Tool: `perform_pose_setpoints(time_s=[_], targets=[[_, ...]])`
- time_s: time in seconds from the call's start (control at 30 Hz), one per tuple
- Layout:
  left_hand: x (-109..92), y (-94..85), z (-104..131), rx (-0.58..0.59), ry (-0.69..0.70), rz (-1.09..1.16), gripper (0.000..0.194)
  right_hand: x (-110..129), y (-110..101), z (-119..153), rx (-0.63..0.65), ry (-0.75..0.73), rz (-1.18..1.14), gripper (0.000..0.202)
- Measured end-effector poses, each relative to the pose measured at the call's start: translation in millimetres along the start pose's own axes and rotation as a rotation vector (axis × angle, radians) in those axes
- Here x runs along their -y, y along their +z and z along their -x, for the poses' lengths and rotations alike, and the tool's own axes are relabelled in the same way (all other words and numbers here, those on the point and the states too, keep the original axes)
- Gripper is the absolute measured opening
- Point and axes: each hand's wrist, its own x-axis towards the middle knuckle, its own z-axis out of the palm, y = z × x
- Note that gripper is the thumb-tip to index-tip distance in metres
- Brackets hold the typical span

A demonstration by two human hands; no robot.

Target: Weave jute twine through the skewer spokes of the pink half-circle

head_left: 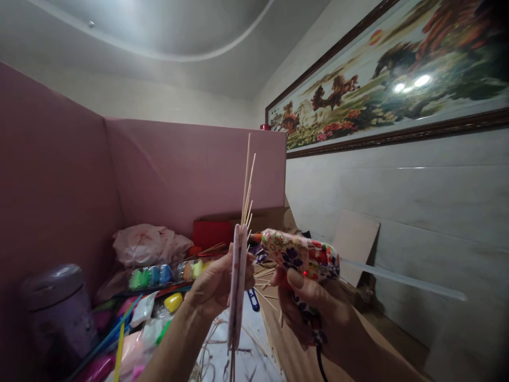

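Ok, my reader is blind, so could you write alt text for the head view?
A person's right hand holds a floral glue gun, its nozzle close to a thin pale panel with wooden sticks, held edge-on in the left hand. Beyond stands a pink partition.

The left hand [214,278] is raised, curled; the right hand [318,300] grips.

The scene was dim overall, with a pale, diffuse glow across the ceiling [119,45] at the top of the frame. Bright glare spots sat on the glazed picture [338,98] at upper right. The pink panel [47,175] fell into shadow at far left, and the canister [59,318] at lower left looked dark and soft. Wide-angle distortion stretched the edges; the upper right corner dropped to near black. A tiny red light [305,274] glowed right of centre.
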Motion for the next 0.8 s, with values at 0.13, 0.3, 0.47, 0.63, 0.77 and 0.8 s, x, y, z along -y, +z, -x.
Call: perform_pose_setpoints(time_s=[0.13, 0.3, 0.47, 0.63, 0.77, 0.8], targets=[[-0.8, 5.1, 2.5, 0.023, -0.086, 0.061, 0.014, -3.5, 0.7, -1.0, 0.008, -0.031, 0.022, 0.032], [0.7, 7.9, 1.0, 0.015, -0.103, 0.078, 0.013, -4.6, 2.2, 0.2, 0.014, -0.029, 0.033, 0.033], [-6.0, 0.8, -0.8, -0.010, 0.040, 0.108, 0.015, -5.7, 2.2, 10.0, 0.011, 0.000, 0.072, 0.035], [-14.8, -12.9, -1.6, 0.086, 0.098, 0.131, 0.018, -13.5, 1.2, 24.1, -0.054, 0.152, 0.108, 0.041], [-17.7, -17.4, -2.7, 0.129, 0.110, 0.160, 0.016, -19.9, 2.6, 32.2, -0.074, 0.193, 0.135, 0.036], [-18.4, -17.1, -2.6, 0.122, 0.111, 0.171, 0.016, -20.6, 3.3, 33.5, -0.085, 0.169, 0.145, 0.033]])
